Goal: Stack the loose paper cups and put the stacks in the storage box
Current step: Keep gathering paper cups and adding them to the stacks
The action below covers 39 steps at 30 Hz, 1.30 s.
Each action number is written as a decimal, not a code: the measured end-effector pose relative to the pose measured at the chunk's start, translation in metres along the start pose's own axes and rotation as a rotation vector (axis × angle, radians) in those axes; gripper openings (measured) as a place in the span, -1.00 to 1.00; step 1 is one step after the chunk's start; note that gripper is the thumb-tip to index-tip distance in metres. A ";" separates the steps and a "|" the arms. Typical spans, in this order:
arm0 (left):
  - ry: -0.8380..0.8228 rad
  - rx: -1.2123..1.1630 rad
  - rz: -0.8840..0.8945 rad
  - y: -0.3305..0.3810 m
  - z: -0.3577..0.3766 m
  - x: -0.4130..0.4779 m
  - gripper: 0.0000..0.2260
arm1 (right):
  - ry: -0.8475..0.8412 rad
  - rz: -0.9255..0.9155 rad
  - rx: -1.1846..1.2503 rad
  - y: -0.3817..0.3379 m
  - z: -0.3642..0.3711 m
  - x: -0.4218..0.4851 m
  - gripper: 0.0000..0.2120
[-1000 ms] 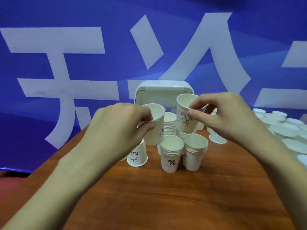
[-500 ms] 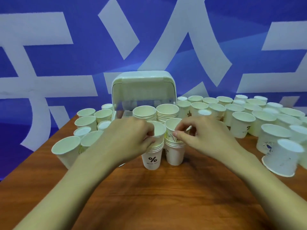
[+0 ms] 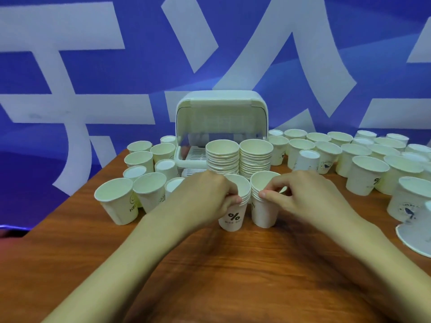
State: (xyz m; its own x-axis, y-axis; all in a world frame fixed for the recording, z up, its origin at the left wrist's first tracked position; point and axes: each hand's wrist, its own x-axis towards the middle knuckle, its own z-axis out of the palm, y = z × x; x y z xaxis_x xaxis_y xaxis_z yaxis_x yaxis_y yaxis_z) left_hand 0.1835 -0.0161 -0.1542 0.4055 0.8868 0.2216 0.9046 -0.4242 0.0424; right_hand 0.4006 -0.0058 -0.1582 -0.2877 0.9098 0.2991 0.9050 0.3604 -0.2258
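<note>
Now each hand [image 3: 205, 194] grips 1 cup stack [image 3: 233, 213].

Event or promotional stand: printed blue banner [image 3: 93, 66] behind wooden table [image 3: 210, 264].

Light even, fairly bright, cool cast; source apparently overhead, not visible. Soft shadows only: dark smudges on wooden table [image 3: 233, 276] under forearms, faint ones beneath near cups. No hard glare; mild sheen on table [image 3: 70, 241] at near left. Wide-angle distortion strong: cups at far right [image 3: 410, 201] lean outward, blue backdrop [image 3: 93, 66] lettering bends toward edges. Overall softness, compression smear; print on cups barely legible. Forearms at near edge blurred.
</note>
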 end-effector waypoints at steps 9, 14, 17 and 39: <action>0.280 0.056 -0.191 -0.042 -0.038 -0.043 -0.81 | 0.421 -0.269 -0.073 -0.062 -0.004 -0.011 -0.78; 0.148 0.220 -0.355 -0.092 -0.026 -0.076 -0.79 | 0.202 -0.440 -0.108 -0.136 0.040 0.020 -0.65; 0.146 0.215 -0.369 -0.104 -0.013 -0.078 -0.77 | 0.105 -0.422 -0.179 -0.160 0.055 0.040 -0.62; 0.150 0.121 -0.345 -0.094 -0.026 -0.089 -0.88 | -0.057 -0.311 -0.281 -0.167 0.054 0.039 -0.50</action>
State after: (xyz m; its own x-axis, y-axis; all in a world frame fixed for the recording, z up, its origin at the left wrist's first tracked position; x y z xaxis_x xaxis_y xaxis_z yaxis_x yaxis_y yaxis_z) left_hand 0.0594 -0.0601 -0.1527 0.0597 0.9329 0.3550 0.9969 -0.0737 0.0259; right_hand 0.2212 -0.0198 -0.1587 -0.5704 0.7792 0.2598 0.8203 0.5567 0.1310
